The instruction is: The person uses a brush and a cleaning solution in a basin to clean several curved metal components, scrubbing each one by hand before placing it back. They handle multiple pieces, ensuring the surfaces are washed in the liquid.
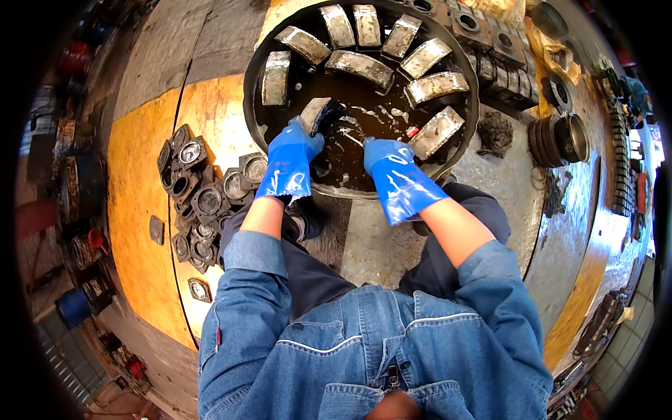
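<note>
A wide round black basin [250,77] with dark liquid in it lies before me. My left hand [288,150], in a blue rubber glove, grips a curved metal block [316,112] over the basin's near left part. My right hand [388,157], gloved alike, is closed at the near side of the basin. A thin light streak by its fingertips may be a tool or a splash; what it holds I cannot make out. Several more wet, curved metal blocks line the basin wall, among them one [437,131] beside my right hand. Another block [360,66] lies farther inward.
Dark metal parts with round openings [208,199] are heaped on the boards to the left. Stacked blocks [500,77] stand beyond the basin at right, near metal rings [560,140]. A dark clump [495,133] sits by the basin's right rim. My knees flank its near side.
</note>
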`<state>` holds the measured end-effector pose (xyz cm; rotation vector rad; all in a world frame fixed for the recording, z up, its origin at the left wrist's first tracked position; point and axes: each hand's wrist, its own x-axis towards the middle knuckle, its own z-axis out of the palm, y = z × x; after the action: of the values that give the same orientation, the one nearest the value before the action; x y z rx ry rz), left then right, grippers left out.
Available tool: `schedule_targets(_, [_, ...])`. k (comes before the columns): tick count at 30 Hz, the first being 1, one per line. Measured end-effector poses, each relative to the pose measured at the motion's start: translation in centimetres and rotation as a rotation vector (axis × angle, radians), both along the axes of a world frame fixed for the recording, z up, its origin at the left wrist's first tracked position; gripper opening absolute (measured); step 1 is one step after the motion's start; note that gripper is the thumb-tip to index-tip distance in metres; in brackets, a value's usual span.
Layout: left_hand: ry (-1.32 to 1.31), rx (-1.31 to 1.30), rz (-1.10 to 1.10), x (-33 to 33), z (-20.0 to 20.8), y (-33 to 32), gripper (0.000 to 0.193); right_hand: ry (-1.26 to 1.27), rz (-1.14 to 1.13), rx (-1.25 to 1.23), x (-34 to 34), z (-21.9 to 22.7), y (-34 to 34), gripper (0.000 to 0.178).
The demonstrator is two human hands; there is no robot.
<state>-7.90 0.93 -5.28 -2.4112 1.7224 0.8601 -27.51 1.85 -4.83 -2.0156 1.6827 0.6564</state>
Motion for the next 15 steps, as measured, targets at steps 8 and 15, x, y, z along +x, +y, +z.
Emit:
schedule_targets(8, [-0.005, -0.009, 0.006, -0.1, 0.3, 0.0, 0.072, -0.027, 0.093, 0.193, -1.3, 0.4, 0.8, 0.028])
schedule_targets(15, [0.028, -0.007, 0.013, 0.8, 0.1, 0.4, 0.074, -0.041, 0.108, 0.178, -0.5, 2.3, 0.8, 0.032])
